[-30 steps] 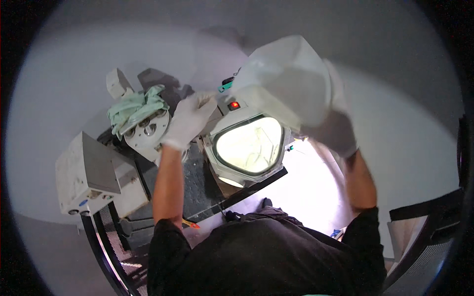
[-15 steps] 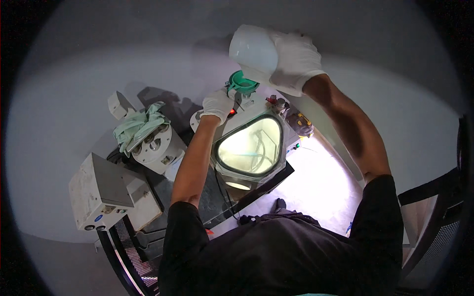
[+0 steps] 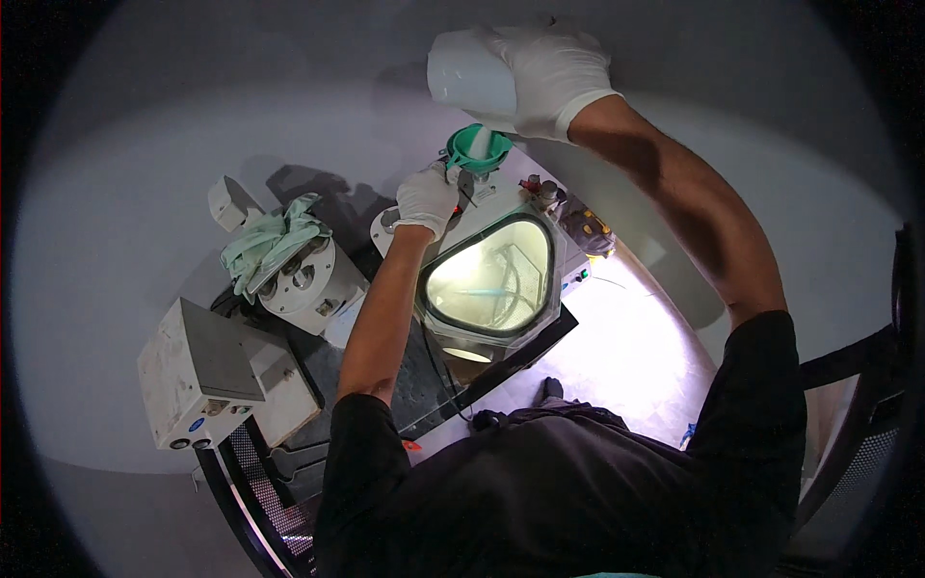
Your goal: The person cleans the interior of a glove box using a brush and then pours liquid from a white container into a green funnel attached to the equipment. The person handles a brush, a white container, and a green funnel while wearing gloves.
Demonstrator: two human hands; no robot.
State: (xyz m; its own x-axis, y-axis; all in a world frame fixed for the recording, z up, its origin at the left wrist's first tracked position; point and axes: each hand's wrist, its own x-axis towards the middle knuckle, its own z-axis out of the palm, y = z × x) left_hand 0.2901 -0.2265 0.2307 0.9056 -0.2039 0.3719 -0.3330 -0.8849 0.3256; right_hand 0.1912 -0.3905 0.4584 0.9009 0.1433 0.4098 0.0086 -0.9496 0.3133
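My right hand (image 3: 559, 77), in a white glove, grips a white translucent jug-like container (image 3: 472, 75) tilted on its side. Just below it, a green funnel (image 3: 465, 162) sits over the top of a white machine with a lit, rounded-triangular window (image 3: 489, 275). Something white (image 3: 481, 144), perhaps a pour of powder or grains, shows between the container and the funnel's bowl. My left hand (image 3: 429, 200), also gloved, is closed at the funnel's near left edge. Its fingertips are partly hidden.
Left of the window stands a round white machine (image 3: 313, 289) with a pale green cloth (image 3: 275, 241) draped on it. A grey-white box unit (image 3: 198, 376) is at the far left. Small fittings (image 3: 544, 191) and a dark bag-like thing with yellow parts (image 3: 588, 231) lie right of the funnel.
My right hand and the container have moved up and slightly left, tilting further. White stuff now shows in the funnel, which sits a little higher in view. My left hand stays at it.
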